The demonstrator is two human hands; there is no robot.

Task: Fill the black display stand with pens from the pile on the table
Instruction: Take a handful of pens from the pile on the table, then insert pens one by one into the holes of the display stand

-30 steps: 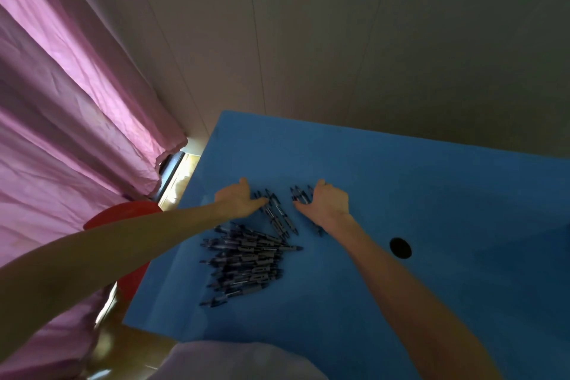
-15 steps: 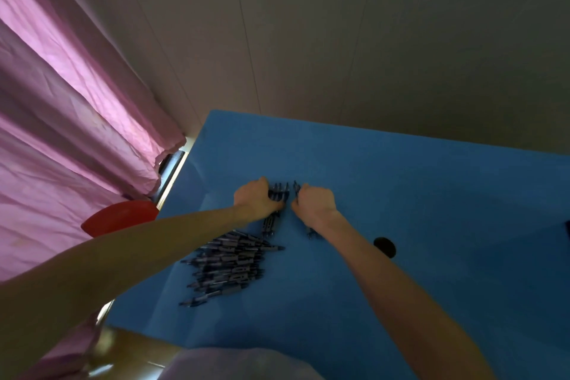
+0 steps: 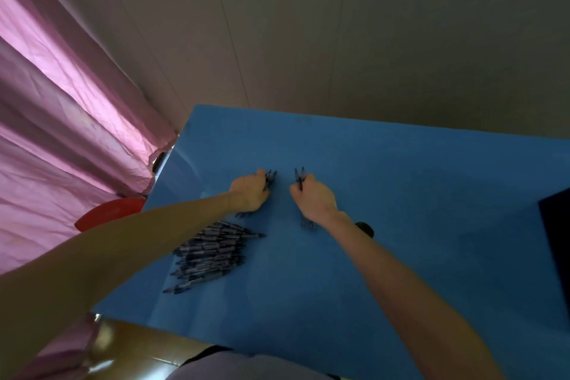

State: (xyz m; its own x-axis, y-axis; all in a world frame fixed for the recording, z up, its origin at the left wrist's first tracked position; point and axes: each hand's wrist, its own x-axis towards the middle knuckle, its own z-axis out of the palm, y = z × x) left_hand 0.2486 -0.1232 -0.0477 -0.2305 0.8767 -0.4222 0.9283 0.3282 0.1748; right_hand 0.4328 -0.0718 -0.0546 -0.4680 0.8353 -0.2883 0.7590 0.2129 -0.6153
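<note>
Dark pens (image 3: pixel 270 177) in left grip (image 3: pixel 250 194), pile (image 3: pixel 209 251) nearer

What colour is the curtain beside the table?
Pink, seen in the head view: the curtain hangs left of the blue table.

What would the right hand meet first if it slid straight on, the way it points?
Likely nothing on the table: the right hand, gripping pens, points at bare blue surface, then the wall.

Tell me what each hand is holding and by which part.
The left hand grips a small bunch of dark pens around their middles; the right hand grips another bunch of dark pens the same way, ends sticking out both sides.
</note>
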